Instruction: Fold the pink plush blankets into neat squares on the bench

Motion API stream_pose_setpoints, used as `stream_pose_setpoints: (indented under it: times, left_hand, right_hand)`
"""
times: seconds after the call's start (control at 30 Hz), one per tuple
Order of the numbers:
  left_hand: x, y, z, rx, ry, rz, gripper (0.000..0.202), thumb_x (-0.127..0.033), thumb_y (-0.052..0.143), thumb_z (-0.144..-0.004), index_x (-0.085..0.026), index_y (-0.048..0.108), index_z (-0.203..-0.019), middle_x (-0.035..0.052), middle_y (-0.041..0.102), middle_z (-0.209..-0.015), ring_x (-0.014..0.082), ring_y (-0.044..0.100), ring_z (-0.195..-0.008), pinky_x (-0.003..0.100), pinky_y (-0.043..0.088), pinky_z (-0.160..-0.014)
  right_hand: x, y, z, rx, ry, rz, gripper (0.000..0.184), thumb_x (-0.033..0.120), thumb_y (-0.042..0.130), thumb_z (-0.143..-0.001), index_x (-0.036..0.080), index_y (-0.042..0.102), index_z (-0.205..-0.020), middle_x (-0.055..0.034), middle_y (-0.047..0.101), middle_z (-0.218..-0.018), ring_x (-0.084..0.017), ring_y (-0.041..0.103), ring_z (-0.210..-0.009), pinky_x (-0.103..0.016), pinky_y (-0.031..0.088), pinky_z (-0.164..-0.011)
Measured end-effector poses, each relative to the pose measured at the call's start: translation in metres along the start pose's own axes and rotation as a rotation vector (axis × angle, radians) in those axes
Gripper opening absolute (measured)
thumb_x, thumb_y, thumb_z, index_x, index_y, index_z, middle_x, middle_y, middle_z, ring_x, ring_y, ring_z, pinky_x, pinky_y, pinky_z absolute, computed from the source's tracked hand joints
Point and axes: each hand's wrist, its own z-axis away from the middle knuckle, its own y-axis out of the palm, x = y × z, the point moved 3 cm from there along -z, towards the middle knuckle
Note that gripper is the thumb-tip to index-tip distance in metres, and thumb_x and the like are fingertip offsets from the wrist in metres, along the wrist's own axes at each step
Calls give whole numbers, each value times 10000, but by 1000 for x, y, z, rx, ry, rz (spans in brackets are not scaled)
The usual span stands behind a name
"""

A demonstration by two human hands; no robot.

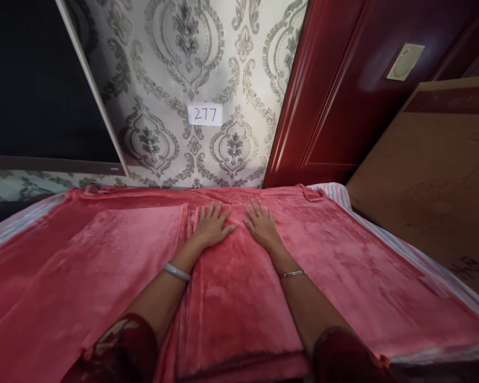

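Observation:
A plush pink-red blanket (239, 298) lies spread out, with a folded, layered strip down its middle. My left hand (213, 226) rests flat near the far end of that strip, fingers spread. To the right of it, my right hand (262, 223) also lies palm down on the plush, with its fingers apart. Neither hand grasps anything. The palms are hidden against the fabric. A pale bangle circles my left wrist and a thin silver one my right.
Beneath the blanket, a striped cloth (427, 260) shows along the sides. A large cardboard box (431, 170) stands at the right, beside a dark red door (335, 106). A dark screen (43, 85) hangs at the left. Patterned wallpaper carries a paper label (205, 114) reading 277.

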Motion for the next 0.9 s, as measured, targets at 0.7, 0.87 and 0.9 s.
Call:
stream_pose_setpoints:
  times: [0.7,0.87,0.9]
  left_hand:
    - [8,18,1,34,-63,-45,787,-573,398,-959,-113,304,-1590,216,217,-1663,356,166,-1555,536,117,-1250]
    - [10,20,-1,32,-74,-25,929,-760,422,-884,-182,295,-1600,200,201,-1673,382,128,-1557,558,128,-1240]
    - [9,19,0,34,-84,-23,950,-781,421,-872,-185,291,-1602,205,190,-1675,391,112,-1558,563,129,-1237]
  right_hand:
    - [59,2,-15,290,-194,-55,563,403,244,-1060,312,257,-1615,-6,230,-1681,-230,160,-1554,-563,150,-1232]
    - [7,4,-18,269,79,-7,597,505,282,-1049,277,314,-1600,-34,197,-1690,-285,135,-1556,-597,113,-1226]
    - [-8,3,-18,260,168,-16,599,505,276,-1048,273,315,-1600,-44,196,-1690,-297,150,-1552,-614,143,-1214]
